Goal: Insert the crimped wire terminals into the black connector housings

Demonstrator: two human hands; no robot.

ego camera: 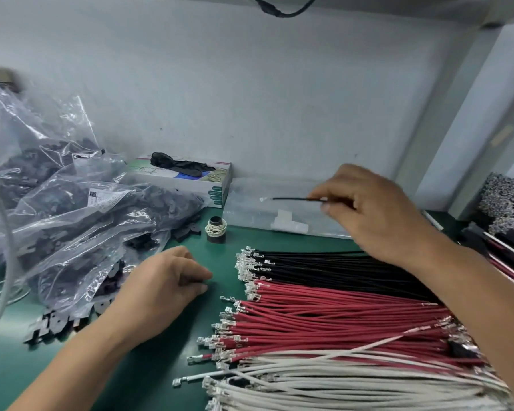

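Green matting covers the bench [220, 241], and on it, from about three to six o'clock, lie three sorted bundles: black wires [324, 266] farthest back, red wires [339, 318] in the middle, white wires [353, 384] nearest, all with their metal terminals pointing toward nine o'clock. The right hand [374, 212], raised at about two o'clock above the black bundle, pinches a single black wire [294, 199] between thumb and forefinger; the wire runs level toward nine o'clock and ends in a small bright terminal [263, 199]. The left hand [163, 287] sits just left of centre, low over the mat, its fingers curled in with thumb against fingertips. Something dark shows at the fingertips, but it cannot be told what it is. At nine o'clock clear plastic bags [72, 209] hold heaps of black connector housings [54, 324], some spilled loose onto the mat at seven o'clock. Behind, near twelve o'clock, stands a glove box [190, 185], with a small dark spool [216, 229] before it.
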